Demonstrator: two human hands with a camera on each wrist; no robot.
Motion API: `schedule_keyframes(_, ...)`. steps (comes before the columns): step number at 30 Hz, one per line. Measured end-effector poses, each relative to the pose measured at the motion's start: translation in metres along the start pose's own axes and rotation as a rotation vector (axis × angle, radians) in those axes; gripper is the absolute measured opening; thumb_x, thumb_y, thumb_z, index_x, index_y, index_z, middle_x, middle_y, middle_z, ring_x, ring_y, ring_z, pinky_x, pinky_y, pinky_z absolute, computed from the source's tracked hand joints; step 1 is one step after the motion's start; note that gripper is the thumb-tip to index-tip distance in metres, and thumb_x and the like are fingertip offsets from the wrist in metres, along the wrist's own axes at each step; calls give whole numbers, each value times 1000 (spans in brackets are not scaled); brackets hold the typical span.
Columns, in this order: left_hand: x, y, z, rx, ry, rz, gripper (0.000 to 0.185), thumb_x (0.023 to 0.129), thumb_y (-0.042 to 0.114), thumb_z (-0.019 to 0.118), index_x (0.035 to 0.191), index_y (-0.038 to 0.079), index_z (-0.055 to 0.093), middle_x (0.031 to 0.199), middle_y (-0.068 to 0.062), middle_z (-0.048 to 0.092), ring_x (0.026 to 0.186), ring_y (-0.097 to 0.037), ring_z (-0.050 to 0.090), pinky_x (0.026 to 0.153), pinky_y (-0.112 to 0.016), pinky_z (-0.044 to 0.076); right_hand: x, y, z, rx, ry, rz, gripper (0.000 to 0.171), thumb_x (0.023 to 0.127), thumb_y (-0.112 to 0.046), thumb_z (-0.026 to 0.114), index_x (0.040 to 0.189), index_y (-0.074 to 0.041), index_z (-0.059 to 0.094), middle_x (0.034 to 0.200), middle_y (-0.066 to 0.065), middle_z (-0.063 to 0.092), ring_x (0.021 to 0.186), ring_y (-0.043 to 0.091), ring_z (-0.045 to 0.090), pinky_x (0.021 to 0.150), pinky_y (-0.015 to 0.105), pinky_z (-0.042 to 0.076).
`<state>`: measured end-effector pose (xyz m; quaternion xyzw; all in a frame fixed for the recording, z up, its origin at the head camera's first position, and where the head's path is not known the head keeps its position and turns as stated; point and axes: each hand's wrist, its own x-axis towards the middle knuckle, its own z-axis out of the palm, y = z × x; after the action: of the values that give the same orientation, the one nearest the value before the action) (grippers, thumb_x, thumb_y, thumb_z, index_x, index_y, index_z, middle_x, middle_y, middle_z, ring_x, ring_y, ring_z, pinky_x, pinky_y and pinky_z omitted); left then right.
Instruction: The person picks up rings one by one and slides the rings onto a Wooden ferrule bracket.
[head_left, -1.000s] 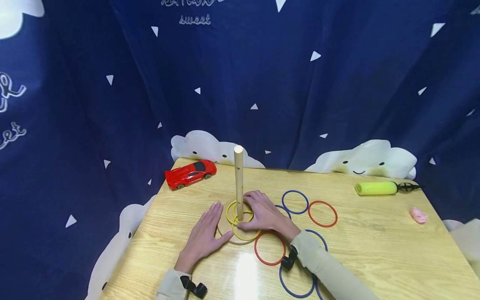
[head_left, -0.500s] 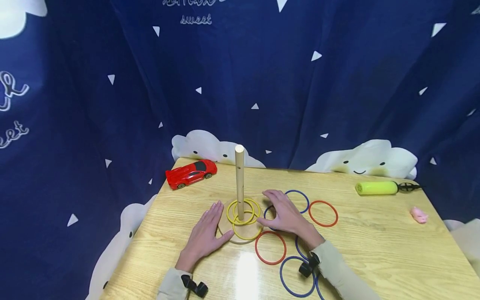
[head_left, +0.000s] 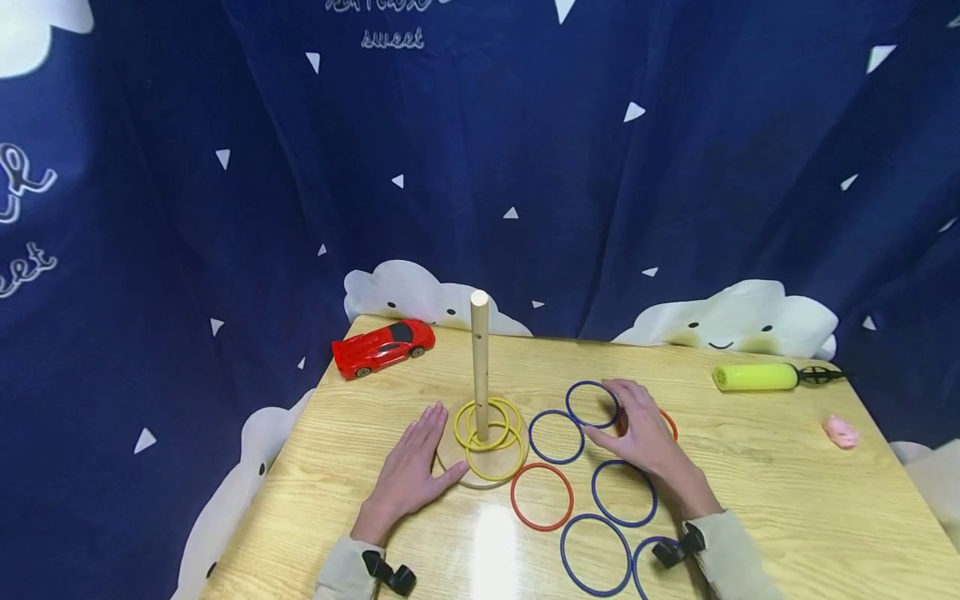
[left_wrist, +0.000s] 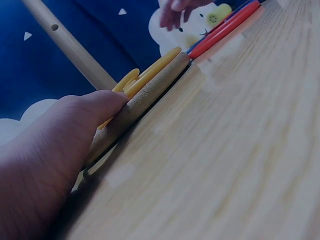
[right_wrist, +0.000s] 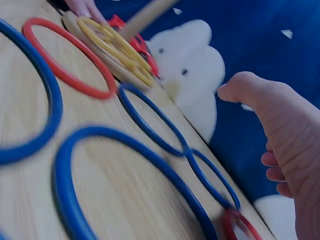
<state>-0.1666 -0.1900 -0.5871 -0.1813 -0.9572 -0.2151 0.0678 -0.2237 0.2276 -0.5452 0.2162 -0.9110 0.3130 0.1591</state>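
My left hand [head_left: 408, 475] lies with straight fingers along the left edge of a round wooden base [head_left: 455, 457], its thumb at the front rim. A wooden peg [head_left: 481, 367] stands upright from the base. Several yellow rings [head_left: 493, 480] lie overlapping around its foot. My right hand [head_left: 641, 433] hovers with thumb and fingers spread, overlapping a blue ring [head_left: 567, 403] at the back and hiding much of a red ring [head_left: 673, 425]. In the right wrist view, nothing sits between the right thumb [right_wrist: 245, 87] and fingers.
Another red ring [head_left: 512, 498] lies in front of the base, with several blue rings [head_left: 562, 552] to its right. A red toy car [head_left: 384, 347] stands at the back left. A yellow-green pump [head_left: 753, 377] and a small pink toy [head_left: 840, 432] lie at the right.
My right hand let go of a yellow ring at the peg's foot and moved right over the blue and red rings. The left hand stayed put.
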Motion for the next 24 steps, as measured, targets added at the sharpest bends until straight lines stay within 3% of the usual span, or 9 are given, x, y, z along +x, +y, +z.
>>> schedule_keyframes(6, -3, -1, 1, -16, -2, -11, 100, 96, 75, 52, 166, 8, 25, 174, -4, 20, 161, -22, 17, 128, -47, 24, -22, 26, -16, -37, 28, 91, 92, 75, -39, 92, 146, 4, 52, 143, 25, 50, 132, 46, 44, 104, 65, 38)
schedule_keyframes(14, -4, -1, 0, -13, -27, -20, 101, 96, 75, 51, 167, 8, 23, 174, -4, 18, 161, -21, 15, 129, -46, 22, -46, 56, -25, -84, 5, 205, 103, 72, -50, 92, 148, 5, 49, 144, 30, 47, 131, 50, 42, 102, 68, 35)
schedule_keyframes(24, -2, -1, 0, -10, 1, -1, 99, 97, 74, 51, 166, 8, 25, 173, -6, 24, 160, -23, 21, 128, -47, 23, -56, 69, -27, -90, 17, 208, 96, 69, -50, 94, 138, 6, 56, 141, 27, 49, 128, 50, 42, 97, 66, 35)
